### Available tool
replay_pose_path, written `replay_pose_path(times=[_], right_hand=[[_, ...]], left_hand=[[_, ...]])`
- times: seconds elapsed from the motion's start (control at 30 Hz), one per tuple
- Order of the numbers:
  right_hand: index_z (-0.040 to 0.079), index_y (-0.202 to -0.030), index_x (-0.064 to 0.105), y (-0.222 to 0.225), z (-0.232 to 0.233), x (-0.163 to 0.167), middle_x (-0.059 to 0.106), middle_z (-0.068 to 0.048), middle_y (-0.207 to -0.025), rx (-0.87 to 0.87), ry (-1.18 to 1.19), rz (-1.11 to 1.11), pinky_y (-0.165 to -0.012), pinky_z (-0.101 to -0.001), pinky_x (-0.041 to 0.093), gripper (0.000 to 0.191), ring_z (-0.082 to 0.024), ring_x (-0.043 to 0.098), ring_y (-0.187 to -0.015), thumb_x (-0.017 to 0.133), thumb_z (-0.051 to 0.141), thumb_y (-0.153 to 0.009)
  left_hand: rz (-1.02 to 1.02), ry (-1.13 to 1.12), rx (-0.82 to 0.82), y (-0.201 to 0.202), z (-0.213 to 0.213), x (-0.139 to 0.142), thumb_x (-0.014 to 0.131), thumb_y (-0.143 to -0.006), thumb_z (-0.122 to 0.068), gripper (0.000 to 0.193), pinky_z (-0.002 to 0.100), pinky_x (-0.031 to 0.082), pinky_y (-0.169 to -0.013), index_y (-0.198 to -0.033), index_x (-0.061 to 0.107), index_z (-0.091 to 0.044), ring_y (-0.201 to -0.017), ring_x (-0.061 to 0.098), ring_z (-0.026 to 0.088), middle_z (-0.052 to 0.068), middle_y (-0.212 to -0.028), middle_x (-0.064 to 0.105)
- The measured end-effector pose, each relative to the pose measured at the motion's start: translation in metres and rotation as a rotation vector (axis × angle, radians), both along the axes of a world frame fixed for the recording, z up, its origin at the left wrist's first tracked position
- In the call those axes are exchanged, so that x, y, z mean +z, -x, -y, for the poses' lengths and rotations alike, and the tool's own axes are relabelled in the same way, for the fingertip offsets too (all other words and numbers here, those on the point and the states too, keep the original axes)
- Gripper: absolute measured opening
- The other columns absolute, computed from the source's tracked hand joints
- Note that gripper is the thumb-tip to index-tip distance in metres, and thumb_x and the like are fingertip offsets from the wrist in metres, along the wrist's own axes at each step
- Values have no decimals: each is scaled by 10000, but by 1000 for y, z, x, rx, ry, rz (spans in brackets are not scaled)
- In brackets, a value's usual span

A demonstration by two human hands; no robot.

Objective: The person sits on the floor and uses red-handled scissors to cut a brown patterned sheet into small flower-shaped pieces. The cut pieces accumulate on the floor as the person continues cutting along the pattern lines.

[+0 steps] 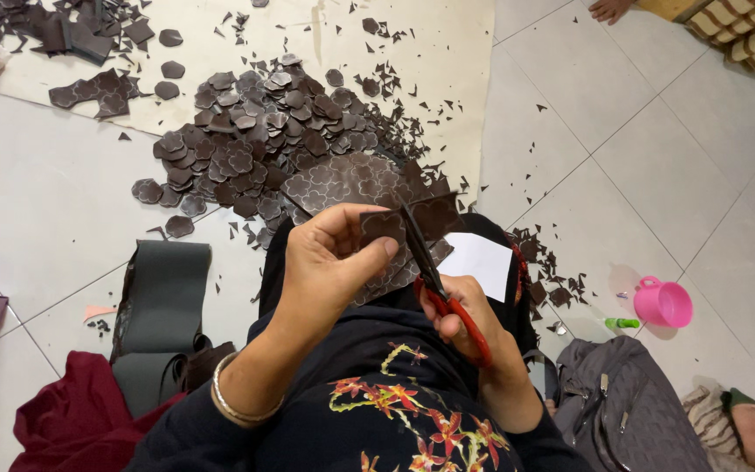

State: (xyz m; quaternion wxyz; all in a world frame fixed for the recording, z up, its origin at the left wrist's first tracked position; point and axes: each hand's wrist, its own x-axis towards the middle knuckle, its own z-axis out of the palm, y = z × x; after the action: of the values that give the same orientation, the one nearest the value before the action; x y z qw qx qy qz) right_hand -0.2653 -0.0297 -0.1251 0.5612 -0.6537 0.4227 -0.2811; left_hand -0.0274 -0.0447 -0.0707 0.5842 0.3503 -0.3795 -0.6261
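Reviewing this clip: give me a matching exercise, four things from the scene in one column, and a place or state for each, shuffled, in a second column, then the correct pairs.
Things:
1. scissors
2. pink cup
3. dark brown sheet
4. pile of cut pieces

Places or states:
A. on the tiled floor, far to the person's right
B. pinched in the left hand
C. heaped on the floor ahead of the person
D. red-handled, in the right hand, blades at the sheet

Pairs: 1-D, 2-A, 3-B, 4-C
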Motion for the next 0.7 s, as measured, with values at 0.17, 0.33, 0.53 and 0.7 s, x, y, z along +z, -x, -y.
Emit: replay_pose_path(times=[0.17, 0.33, 0.53, 0.7], right_hand=[[91, -723, 507, 5, -1, -1, 440, 78, -524, 4, -6, 15, -392, -185, 335, 871, -23, 445, -429, 538, 958, -658], [39, -775, 584, -2, -4, 0, 457, 48, -535, -55, -27, 2, -403, -196, 312, 951, -49, 443, -436, 562, 975, -606], [8, -1046, 645, -7, -3, 18, 485, 20, -778, 56, 7, -64, -590, -221, 394, 1175, -77, 471, -663, 423, 1073, -604], [1, -1053, 652, -12, -2, 23, 492, 14, -764, 67, 21, -33, -607, -224, 408, 1196, -80, 485, -668, 396, 1081, -605]], left_hand=[[-9, 2, 0, 2, 3, -5, 730, -890, -11, 194, 196, 524, -679, -1079, 705, 18, -766, 644, 35, 0, -899, 731], [17, -7, 0, 1, 0, -13, 736, -915, -49, 141, 203, 506, -655, -1043, 718, 8, -706, 615, 43, 1, -811, 701], [-82, -12, -33, 4, -2, -20, 726, -910, -47, 137, 206, 524, -674, -1033, 705, 7, -728, 627, 38, -13, -853, 716], [-67, -6, -55, 5, -5, -18, 720, -927, -23, 138, 196, 528, -692, -1053, 706, 30, -768, 646, 36, 10, -888, 729]])
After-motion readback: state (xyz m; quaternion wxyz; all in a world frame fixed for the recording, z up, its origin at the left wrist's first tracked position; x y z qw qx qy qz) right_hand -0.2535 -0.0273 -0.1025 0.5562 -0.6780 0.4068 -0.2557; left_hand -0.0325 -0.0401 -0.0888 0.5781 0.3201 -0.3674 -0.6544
